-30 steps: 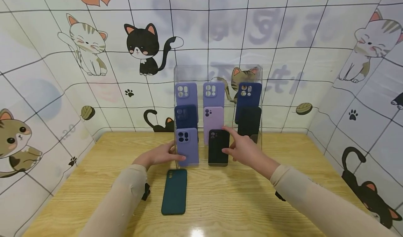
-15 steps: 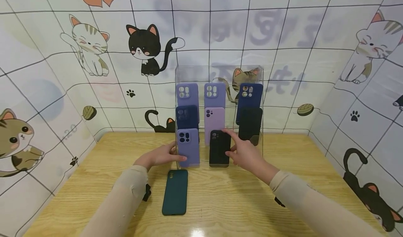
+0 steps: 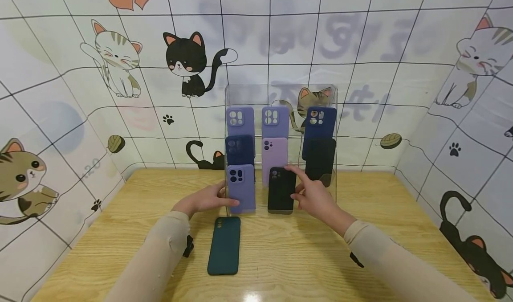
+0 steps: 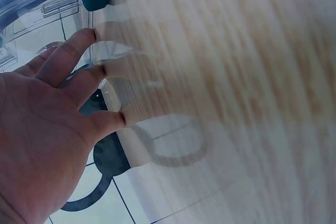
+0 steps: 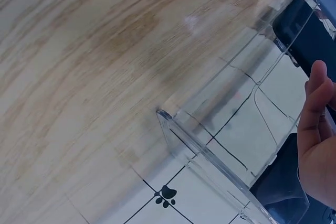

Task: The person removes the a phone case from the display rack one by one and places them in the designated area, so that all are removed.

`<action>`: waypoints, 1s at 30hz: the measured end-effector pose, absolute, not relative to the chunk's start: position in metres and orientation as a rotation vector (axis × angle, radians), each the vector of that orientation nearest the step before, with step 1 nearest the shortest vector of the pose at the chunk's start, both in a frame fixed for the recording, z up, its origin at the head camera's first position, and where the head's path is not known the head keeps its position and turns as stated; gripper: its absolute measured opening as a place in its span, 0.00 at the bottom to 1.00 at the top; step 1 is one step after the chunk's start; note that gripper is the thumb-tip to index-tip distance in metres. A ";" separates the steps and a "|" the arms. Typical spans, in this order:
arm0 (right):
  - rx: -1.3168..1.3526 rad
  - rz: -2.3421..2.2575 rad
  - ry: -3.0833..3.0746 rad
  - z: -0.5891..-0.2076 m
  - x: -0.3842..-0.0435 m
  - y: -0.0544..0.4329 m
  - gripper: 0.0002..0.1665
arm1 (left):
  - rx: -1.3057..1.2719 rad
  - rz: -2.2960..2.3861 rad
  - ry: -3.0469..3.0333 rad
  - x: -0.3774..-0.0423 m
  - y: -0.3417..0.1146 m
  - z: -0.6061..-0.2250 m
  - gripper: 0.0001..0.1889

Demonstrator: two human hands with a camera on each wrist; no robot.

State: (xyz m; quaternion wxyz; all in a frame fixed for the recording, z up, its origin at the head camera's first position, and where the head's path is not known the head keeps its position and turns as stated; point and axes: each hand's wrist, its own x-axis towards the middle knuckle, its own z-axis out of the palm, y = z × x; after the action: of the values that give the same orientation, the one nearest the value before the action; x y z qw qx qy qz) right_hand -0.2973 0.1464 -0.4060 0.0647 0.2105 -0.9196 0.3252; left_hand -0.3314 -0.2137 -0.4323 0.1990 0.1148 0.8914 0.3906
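A clear tiered display stand (image 3: 244, 95) holds several phone cases. My left hand (image 3: 205, 199) grips its lower left side, thumb in front of a purple phone case (image 3: 242, 193). In the left wrist view the fingers of that hand (image 4: 42, 124) reach along the stand's side to the table. On the bottom tier a black phone case (image 3: 280, 195) leans slightly right. My right hand (image 3: 318, 199) holds it, index finger at its top right corner, thumb at its right edge. In the right wrist view that hand (image 5: 317, 150) is partly cut off beside the black case (image 5: 304, 32).
A dark teal phone case (image 3: 224, 246) lies on the wooden table (image 3: 288, 266) before the stand. Higher tiers hold a lilac case (image 3: 274, 155), a navy case (image 3: 320, 124) and another black case (image 3: 320, 159), among others. A cat-patterned cloth (image 3: 240, 34) backs the table.
My right thumb has slid from the black case's front to its right edge, and the case's top has tipped slightly right. My left hand stays put; the view has shifted a little.
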 end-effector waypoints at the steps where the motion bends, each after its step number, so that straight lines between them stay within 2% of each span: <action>1: 0.640 0.986 -2.771 -0.406 -0.297 0.147 0.54 | 0.321 1.089 2.496 -0.331 -0.214 -0.432 0.62; 15: 0.716 1.024 -2.698 -0.380 -0.297 0.142 0.52 | 0.325 1.071 2.514 -0.331 -0.214 -0.432 0.61; 30: 0.708 1.224 -2.803 -0.362 -0.278 0.126 0.53 | 0.327 1.069 2.520 -0.331 -0.214 -0.433 0.61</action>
State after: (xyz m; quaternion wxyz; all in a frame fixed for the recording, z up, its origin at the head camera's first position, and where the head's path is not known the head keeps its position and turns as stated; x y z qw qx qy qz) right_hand -0.2781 0.1260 -0.3622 0.0009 0.2256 -0.8928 0.3899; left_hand -0.3306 -0.2135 -0.4335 0.1911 0.1164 0.8973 0.3805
